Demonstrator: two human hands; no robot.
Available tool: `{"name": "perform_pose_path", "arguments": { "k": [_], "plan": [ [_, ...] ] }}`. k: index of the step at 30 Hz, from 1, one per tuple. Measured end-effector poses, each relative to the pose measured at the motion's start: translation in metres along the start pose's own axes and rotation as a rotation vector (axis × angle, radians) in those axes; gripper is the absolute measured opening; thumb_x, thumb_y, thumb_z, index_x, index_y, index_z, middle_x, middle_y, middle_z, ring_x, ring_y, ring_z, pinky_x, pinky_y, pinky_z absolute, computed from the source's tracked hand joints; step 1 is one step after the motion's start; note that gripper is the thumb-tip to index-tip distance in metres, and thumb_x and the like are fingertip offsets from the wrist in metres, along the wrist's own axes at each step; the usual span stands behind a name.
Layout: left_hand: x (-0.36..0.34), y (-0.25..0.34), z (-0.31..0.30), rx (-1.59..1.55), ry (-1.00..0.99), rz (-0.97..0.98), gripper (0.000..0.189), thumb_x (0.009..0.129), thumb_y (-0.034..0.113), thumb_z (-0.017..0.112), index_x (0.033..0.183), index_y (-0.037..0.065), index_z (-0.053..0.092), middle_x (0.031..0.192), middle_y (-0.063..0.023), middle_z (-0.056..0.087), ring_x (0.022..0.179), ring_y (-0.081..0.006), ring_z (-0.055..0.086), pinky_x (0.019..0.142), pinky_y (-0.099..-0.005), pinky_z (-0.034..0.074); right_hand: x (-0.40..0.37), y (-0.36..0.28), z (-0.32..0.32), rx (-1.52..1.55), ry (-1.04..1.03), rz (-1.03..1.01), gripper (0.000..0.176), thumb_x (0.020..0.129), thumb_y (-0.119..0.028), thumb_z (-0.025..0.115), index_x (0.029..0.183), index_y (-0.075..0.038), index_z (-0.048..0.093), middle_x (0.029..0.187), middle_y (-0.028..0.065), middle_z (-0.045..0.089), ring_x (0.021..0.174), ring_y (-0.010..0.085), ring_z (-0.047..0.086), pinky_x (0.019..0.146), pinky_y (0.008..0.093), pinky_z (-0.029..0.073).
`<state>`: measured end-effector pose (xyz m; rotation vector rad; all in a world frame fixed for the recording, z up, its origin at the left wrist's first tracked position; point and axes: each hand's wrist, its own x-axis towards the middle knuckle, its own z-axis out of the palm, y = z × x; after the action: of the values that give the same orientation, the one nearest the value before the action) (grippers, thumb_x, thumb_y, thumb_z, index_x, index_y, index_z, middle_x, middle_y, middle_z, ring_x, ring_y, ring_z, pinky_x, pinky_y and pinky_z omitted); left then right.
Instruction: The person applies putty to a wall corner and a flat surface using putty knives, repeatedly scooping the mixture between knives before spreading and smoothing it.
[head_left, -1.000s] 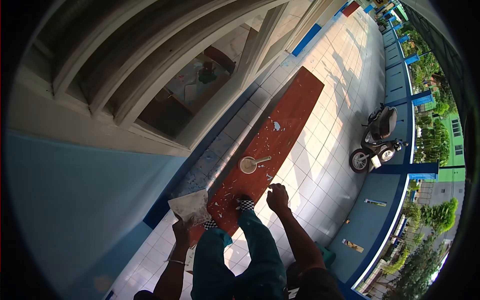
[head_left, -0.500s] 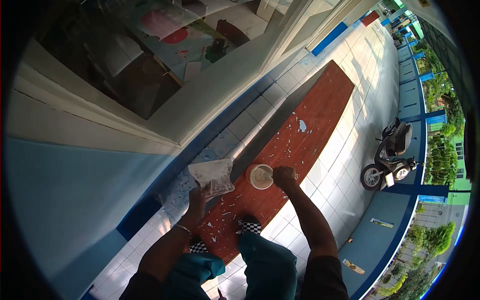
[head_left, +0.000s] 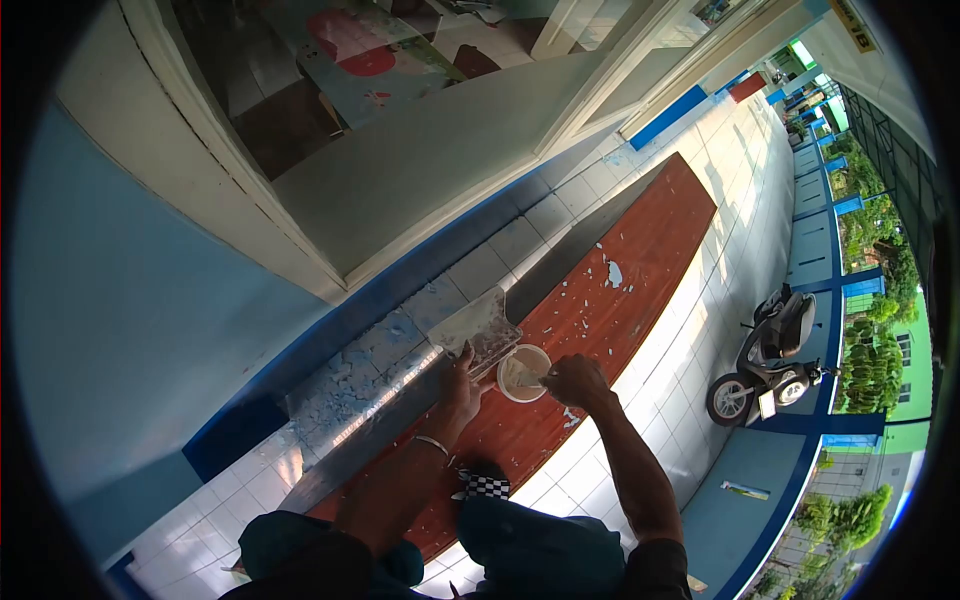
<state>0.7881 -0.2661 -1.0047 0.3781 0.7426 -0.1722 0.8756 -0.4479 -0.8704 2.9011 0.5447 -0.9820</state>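
A white tub (head_left: 524, 394) with pale paste in it stands on the red-brown bench (head_left: 640, 250). My right hand (head_left: 577, 383) is closed at the tub's right rim, on a tool whose end dips into the paste. On the tub's other side, my left hand (head_left: 463, 388) grips a flat, whitish, paste-smeared plate (head_left: 478, 330), tilted close to the rim. White flakes (head_left: 614, 273) lie scattered over the bench. A checkered shoe (head_left: 487, 487) rests on the bench below the tub.
A blue wall (head_left: 150, 290) and a window (head_left: 400, 170) run along the left. Blue-white debris (head_left: 350, 385) covers the floor tiles beside the wall. A scooter (head_left: 775, 355) is parked at the right, near a low blue wall (head_left: 720, 490).
The view has shifted. My left hand and the plate have come nearer the tub. My right hand has stayed at its rim, with the tool now deeper inside the tub.
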Motion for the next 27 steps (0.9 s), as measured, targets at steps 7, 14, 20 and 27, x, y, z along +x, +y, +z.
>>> {"name": "perform_pose_path", "arguments": {
  "k": [7,14,20,27],
  "plan": [
    [-0.009,0.032,0.003,0.245,-0.022,0.064,0.044,0.098,0.039,0.059,0.127,0.007,0.053,0.123,-0.0098,0.061,0.116,-0.0269,0.06,0.101,-0.0588,0.045,-0.06,0.017,-0.019,0.262,0.076,0.198,0.027,0.087,-0.039,0.068,0.088,-0.014,0.079,0.074,0.0089,0.073,0.072,0.0271,0.071,0.071,0.0405,0.054],
    [-0.029,0.092,0.018,0.429,-0.071,0.275,0.037,0.092,0.024,0.068,0.114,-0.006,0.065,0.105,-0.0118,0.068,0.093,-0.0185,0.067,0.083,-0.034,0.056,-0.1,0.031,0.01,0.319,0.244,0.263,0.026,0.088,-0.037,0.068,0.091,-0.014,0.079,0.077,0.0089,0.074,0.073,0.0252,0.071,0.07,0.0389,0.053],
    [-0.053,0.132,0.014,0.891,-0.091,0.513,0.031,0.09,0.021,0.071,0.099,-0.009,0.071,0.088,-0.0094,0.072,0.078,-0.0108,0.065,0.073,-0.0276,0.052,-0.116,0.056,0.062,0.758,0.446,0.189,0.024,0.084,-0.008,0.076,0.103,0.006,0.071,0.085,0.0167,0.074,0.078,0.0208,0.073,0.067,0.0317,0.058],
    [-0.071,0.171,0.018,1.177,-0.322,0.373,0.034,0.093,0.024,0.07,0.109,-0.006,0.068,0.098,-0.0064,0.071,0.09,-0.0125,0.063,0.082,-0.0301,0.05,-0.129,0.04,0.023,1.113,0.72,-0.127,0.022,0.076,0.005,0.078,0.096,0.003,0.069,0.089,0.0102,0.067,0.077,0.0174,0.068,0.066,0.0301,0.058]
  ]
}}
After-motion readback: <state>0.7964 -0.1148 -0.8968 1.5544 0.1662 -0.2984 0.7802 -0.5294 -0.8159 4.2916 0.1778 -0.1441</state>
